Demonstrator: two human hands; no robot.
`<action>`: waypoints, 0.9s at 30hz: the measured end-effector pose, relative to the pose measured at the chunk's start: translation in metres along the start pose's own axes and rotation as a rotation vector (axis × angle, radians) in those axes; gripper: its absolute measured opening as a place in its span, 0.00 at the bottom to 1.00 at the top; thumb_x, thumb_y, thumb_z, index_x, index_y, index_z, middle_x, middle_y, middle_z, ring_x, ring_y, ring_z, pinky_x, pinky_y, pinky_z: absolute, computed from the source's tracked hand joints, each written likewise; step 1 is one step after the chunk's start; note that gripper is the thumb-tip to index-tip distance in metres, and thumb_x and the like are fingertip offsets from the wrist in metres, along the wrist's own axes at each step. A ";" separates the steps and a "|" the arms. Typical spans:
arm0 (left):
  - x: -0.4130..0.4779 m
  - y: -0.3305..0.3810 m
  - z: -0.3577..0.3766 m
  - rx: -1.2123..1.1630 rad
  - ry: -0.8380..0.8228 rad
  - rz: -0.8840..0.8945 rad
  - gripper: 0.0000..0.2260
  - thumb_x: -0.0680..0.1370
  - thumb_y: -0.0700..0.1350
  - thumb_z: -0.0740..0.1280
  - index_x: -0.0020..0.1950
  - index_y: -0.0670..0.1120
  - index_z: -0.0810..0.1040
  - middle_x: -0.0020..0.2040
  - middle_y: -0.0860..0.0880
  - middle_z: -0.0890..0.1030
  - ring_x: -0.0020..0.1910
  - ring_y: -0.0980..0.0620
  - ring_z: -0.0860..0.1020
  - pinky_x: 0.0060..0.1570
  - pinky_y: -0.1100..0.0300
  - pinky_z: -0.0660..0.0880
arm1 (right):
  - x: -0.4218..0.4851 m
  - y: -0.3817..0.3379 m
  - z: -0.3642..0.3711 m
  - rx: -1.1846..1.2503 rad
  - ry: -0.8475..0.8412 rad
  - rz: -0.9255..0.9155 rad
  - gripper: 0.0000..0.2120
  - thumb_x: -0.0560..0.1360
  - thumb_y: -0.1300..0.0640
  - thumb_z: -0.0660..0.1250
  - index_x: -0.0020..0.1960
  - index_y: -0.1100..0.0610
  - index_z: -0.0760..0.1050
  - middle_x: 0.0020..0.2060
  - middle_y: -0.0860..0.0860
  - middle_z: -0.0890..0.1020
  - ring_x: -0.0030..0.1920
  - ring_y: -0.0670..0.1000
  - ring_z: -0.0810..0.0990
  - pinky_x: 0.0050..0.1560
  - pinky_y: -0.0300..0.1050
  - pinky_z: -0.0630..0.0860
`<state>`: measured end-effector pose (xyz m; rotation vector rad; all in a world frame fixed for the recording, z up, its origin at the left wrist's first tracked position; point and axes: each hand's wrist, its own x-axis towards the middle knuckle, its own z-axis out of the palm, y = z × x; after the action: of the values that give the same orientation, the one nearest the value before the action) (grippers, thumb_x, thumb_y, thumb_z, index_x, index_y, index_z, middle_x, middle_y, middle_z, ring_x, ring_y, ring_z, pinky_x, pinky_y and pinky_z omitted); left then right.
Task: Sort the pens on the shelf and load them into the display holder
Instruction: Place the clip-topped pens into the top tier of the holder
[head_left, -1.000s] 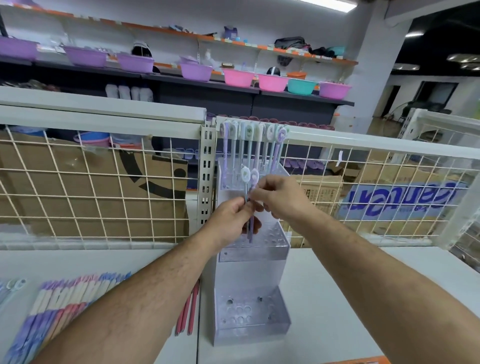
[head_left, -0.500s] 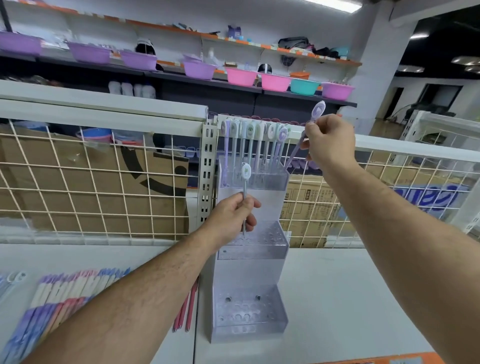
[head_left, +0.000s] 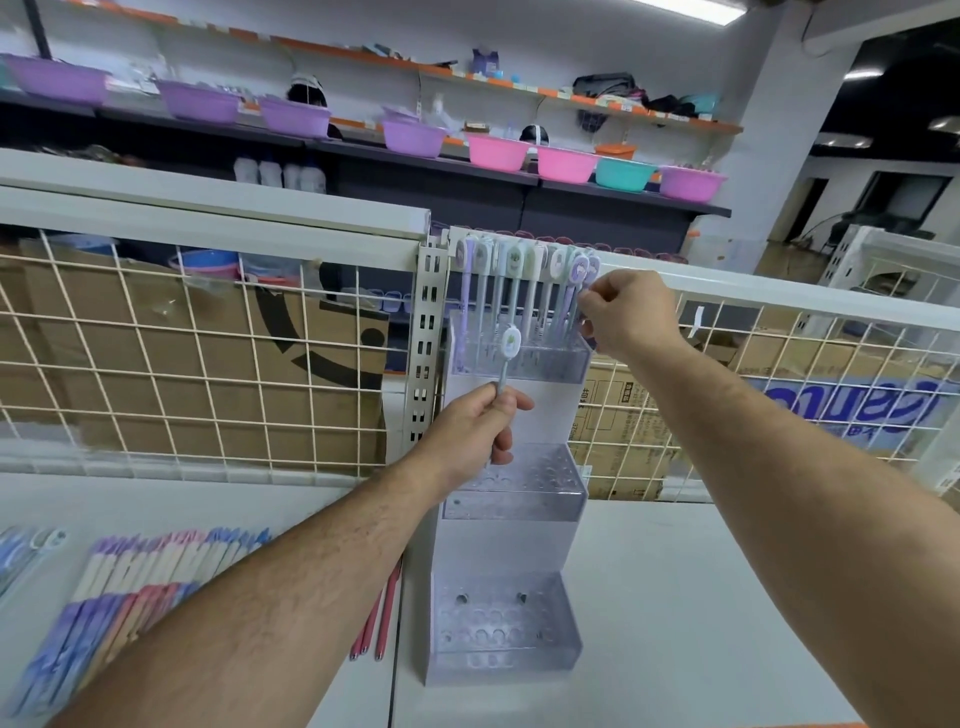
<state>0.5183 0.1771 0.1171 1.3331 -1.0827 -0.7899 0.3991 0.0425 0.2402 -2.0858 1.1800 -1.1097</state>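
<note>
At the top tier of the holder, my right hand pinches a purple pen at the right end of the standing row, its tip down in the tier. My left hand is closed around a white-capped pen, held upright before the empty middle tier, cap showing above my fingers. The bottom tier is empty too. The holder stands on the white shelf against a wire grid. Left of it, two pink pens lie beside my forearm, and further left more pens lie side by side. Bowls line the shelves behind.
</note>
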 end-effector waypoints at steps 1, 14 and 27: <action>0.000 0.001 0.000 -0.024 -0.007 -0.006 0.12 0.85 0.50 0.58 0.55 0.52 0.81 0.34 0.51 0.74 0.37 0.54 0.74 0.52 0.47 0.82 | 0.000 0.001 0.001 -0.013 -0.007 0.004 0.11 0.80 0.56 0.67 0.40 0.53 0.79 0.37 0.53 0.83 0.42 0.56 0.85 0.48 0.58 0.84; -0.004 0.011 0.001 -0.018 -0.036 -0.034 0.10 0.85 0.45 0.59 0.53 0.46 0.79 0.37 0.46 0.79 0.37 0.47 0.77 0.46 0.49 0.75 | -0.080 0.010 0.014 0.158 -0.389 -0.019 0.03 0.74 0.57 0.76 0.43 0.55 0.83 0.30 0.46 0.83 0.25 0.40 0.74 0.25 0.31 0.69; -0.023 0.006 -0.037 1.033 -0.077 0.121 0.11 0.78 0.50 0.66 0.59 0.51 0.81 0.57 0.52 0.80 0.58 0.51 0.76 0.56 0.56 0.76 | -0.057 -0.049 0.008 0.190 -0.117 -0.152 0.09 0.80 0.53 0.70 0.43 0.56 0.80 0.35 0.52 0.82 0.27 0.39 0.78 0.28 0.36 0.75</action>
<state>0.5441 0.2119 0.1227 2.0526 -1.7193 -0.1433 0.4120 0.1166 0.2482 -2.0881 0.8385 -1.1037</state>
